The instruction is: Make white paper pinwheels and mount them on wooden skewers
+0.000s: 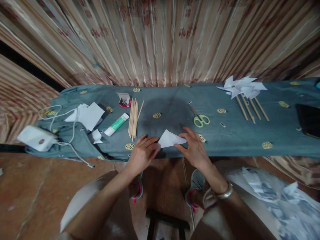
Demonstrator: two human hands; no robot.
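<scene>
A white piece of paper (169, 139), folded into a triangle, lies at the front edge of the cloth-covered table. My left hand (143, 152) has its thumb and fingers closed on the paper's left corner. At the right corner, my right hand (193, 148) grips the paper between thumb and fingers. Green-handled scissors (200, 119) rest just beyond my right hand, blades pointing away. Behind my left hand lies a bundle of wooden sticks (133, 118), beside a small open red-and-white box (124, 101) of tiny metal pieces.
Left of the sticks are a green-and-white tube (116, 124), white paper sheets (91, 115), a paper scrap (97, 136) and a white device (37, 138) with cables. Paper pinwheels (242, 87) on sticks lie back right, near a dark phone-like object (308, 120). Paper scraps (292, 206) fill a bag below right.
</scene>
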